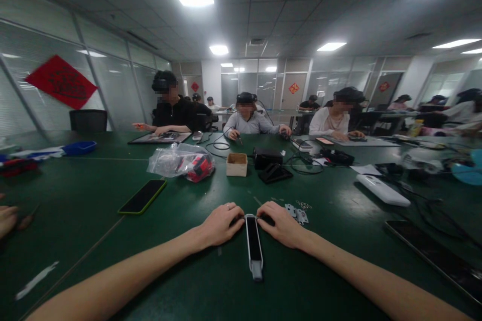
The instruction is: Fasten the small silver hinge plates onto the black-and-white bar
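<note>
A slim grey-white pen-shaped device with a long black screen lies on the green table between my hands, its narrower grey tip towards me. My left hand, a ring on one finger, rests at its far left corner with fingers curled and pinched together. From the other side, my right hand meets the far right corner in the same way. The fingertips of both hands are partly hidden, and dark gaps show beneath the fingers. Small metal plates and several tiny rings or screws lie just past my right hand.
A green-edged phone lies to the left. Beyond are a plastic bag with red parts, a small open box and a black case. A white device, cables and a dark phone are right. Co-workers sit opposite; another person's hand is left.
</note>
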`<state>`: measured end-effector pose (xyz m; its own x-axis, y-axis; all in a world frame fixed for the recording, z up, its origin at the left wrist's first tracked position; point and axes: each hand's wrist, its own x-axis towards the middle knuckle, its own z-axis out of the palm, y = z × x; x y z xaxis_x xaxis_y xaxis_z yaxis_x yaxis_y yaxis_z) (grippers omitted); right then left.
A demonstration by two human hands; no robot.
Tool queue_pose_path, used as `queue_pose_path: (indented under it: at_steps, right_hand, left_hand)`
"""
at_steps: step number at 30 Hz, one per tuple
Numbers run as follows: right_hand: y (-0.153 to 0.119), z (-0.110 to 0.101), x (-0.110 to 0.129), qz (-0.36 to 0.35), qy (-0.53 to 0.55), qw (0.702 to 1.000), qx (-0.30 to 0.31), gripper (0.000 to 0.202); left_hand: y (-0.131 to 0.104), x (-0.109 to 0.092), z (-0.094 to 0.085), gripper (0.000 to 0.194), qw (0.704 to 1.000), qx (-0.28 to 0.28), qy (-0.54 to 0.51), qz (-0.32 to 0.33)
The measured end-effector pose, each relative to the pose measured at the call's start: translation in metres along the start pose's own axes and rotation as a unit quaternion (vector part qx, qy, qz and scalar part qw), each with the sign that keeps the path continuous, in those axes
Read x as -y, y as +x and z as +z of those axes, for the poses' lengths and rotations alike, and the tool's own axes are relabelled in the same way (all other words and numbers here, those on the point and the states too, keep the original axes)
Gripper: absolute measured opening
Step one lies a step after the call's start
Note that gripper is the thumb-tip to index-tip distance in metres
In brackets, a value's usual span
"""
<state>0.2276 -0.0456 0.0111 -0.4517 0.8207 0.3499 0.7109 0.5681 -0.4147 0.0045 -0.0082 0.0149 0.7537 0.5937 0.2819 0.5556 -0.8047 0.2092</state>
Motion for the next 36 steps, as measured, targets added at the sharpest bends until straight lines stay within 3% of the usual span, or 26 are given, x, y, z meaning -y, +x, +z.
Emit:
queue_pose_path:
  at_steps: [19, 25, 31, 36]
  right_hand:
    - [-0.002, -0.001, -0.001, 0.016, -0.006, 1.000, 0.009, 0.021]
    - [0.001, -0.027, -0.007, 0.013, -0.104, 0.994, 0.031, 0.033]
    - [0.007, -0.068, -0.042, 0.094, -0.186, 0.973, 0.099, 0.022]
    - [0.001, -0.084, -0.085, 0.157, -0.211, 0.953, 0.147, 0.024]
  left_hand:
    - [-0.001, 0.003, 0.001, 0.013, 1.000, 0.008, -0.009, -0.024]
    - [-0.002, 0.002, 0.000, 0.012, 0.999, 0.017, -0.019, -0.032]
    - [-0.002, 0.001, -0.001, 0.012, 1.000, 0.017, -0.008, -0.023]
    - [-0.002, 0.002, -0.001, 0.013, 1.000, 0.016, -0.006, -0.021]
